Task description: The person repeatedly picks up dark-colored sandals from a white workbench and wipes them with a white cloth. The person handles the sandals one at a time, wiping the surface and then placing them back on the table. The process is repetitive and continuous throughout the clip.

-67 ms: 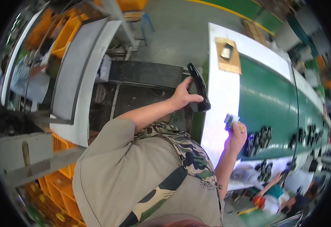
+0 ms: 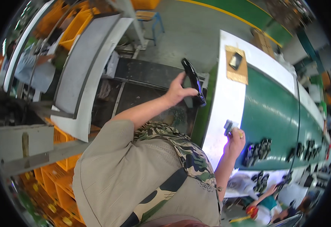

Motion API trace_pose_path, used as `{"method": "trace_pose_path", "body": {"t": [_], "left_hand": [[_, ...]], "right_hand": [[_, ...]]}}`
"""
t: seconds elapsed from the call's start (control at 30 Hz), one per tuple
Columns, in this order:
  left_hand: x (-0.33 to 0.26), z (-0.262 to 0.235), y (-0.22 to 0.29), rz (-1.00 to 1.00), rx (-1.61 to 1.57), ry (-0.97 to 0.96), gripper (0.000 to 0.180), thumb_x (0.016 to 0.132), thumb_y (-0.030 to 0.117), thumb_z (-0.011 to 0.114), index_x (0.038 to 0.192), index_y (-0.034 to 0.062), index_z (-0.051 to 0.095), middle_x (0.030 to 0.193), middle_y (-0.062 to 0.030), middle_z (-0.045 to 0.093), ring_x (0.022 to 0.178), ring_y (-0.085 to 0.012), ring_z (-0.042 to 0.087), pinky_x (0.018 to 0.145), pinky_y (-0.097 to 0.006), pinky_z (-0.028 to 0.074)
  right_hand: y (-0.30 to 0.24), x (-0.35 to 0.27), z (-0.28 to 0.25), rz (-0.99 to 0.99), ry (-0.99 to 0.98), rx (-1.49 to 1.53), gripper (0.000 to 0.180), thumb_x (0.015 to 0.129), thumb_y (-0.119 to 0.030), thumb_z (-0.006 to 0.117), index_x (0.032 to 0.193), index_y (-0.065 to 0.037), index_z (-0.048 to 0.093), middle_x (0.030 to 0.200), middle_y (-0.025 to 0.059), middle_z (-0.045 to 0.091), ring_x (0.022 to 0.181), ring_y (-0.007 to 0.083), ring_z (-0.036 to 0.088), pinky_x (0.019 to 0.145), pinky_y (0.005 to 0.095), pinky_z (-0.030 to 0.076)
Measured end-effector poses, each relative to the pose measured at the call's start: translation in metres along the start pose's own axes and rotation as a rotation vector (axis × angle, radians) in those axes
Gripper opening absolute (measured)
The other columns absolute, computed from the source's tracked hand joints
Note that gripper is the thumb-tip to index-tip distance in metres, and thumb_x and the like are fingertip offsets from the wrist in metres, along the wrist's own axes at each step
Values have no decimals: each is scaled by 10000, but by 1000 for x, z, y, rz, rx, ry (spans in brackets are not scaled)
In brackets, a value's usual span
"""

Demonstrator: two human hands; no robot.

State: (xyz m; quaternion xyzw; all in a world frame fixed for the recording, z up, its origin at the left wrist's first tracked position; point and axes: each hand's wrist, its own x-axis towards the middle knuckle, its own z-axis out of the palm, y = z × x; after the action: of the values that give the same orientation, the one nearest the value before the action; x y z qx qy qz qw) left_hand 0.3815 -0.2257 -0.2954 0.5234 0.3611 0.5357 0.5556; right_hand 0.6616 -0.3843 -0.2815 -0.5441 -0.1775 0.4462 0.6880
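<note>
My left hand (image 2: pixel 177 92) is closed round a long, glossy black piece (image 2: pixel 194 80), thumb on its near end. What kind of thing it is, I cannot make out. The piece is held tilted in the air, left of the white table edge, over a dark low surface (image 2: pixel 146 97). My right hand (image 2: pixel 235 143) pinches a small crumpled grey-blue wad (image 2: pixel 230 126), cloth-like, with a yellowish bit by the fingers. That hand is over the white border (image 2: pixel 220 138) of the table, a short way from the black piece.
Several dark shoe-like items (image 2: pixel 259 151) stand on the green table surface (image 2: pixel 273 108). Cardboard (image 2: pixel 236 75) with a small dark object (image 2: pixel 235 60) lies at the far end. Orange crates (image 2: pixel 61 181) and a grey-topped stand (image 2: pixel 86 64) are at left; another person's arm (image 2: pixel 265 194) reaches in at lower right.
The view has shifted, so the table sits further right. My left hand and the black piece have moved slightly left and farther away. My right hand keeps its hold on the wad.
</note>
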Motion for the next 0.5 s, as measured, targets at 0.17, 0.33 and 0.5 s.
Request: {"method": "trace_pose_path", "body": {"t": [0.17, 0.33, 0.5], "left_hand": [[37, -178, 35, 146, 225, 461, 708, 669, 136, 792, 1275, -37, 468, 1079, -101, 612, 960, -199, 594, 861, -319, 482], [21, -351, 118, -31, 693, 861, 698, 639, 254, 852, 1191, -27, 529, 1065, -141, 628, 945, -212, 620, 825, -322, 503], [-41, -508, 150, -282, 421, 1055, 455, 616, 188, 857, 967, 2, 636, 866, -91, 662, 740, -200, 660, 671, -345, 551]], "right_hand": [[36, 23, 26, 178, -72, -45, 128, 869, -27, 663, 901, -53, 542, 862, 79, 624, 710, 153, 602, 579, 259, 498], [53, 40, 52, 212, -147, -38, 120, 879, -48, 662, 907, -52, 545, 854, 72, 624, 710, 154, 603, 588, 260, 503], [52, 48, 49, 217, -140, -44, 120, 885, -78, 660, 911, -37, 550, 841, 70, 610, 710, 160, 603, 592, 287, 526]]}}
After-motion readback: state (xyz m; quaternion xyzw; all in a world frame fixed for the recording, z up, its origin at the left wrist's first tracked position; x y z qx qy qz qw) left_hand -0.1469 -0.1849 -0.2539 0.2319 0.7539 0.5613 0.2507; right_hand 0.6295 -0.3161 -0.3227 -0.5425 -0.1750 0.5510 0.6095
